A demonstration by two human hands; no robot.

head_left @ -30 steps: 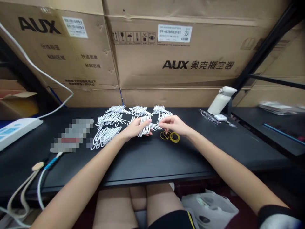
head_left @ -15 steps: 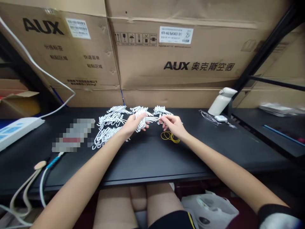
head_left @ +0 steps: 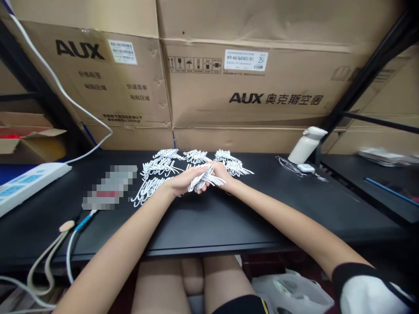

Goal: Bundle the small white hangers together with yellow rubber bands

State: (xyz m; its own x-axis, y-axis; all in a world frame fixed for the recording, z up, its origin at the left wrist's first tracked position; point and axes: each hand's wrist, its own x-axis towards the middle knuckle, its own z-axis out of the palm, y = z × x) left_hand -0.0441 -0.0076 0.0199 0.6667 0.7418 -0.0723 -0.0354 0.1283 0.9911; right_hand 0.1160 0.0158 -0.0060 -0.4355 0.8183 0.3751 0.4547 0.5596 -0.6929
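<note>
the left hand [head_left: 186, 179] is curled closed around a bundle of white wire hooks [head_left: 203, 179], held up over the black tabletop [head_left: 235, 226], with loose tips fanning out toward the right wrist. the right hand [head_left: 221, 171] meets it at the bundle's far side; its fingers are mostly hidden, so i cannot tell how far open they are or whether they grip anything.

more white hooks lie in heaps around the hands: three stacks [head_left: 160, 167] to the left, the nearest beside the left wrist, one heap [head_left: 195, 156] straight beyond, and two [head_left: 238, 168] just past the right hand. well to the right of the hands, a white bottle [head_left: 300, 148] leans to the right, with a pair of glasses [head_left: 288, 165] and a small white case [head_left: 305, 168] nearer. far left of them sits a white power strip [head_left: 32, 183]. cardboard boxes [head_left: 245, 107] marked "aux" stand behind everything.
</note>
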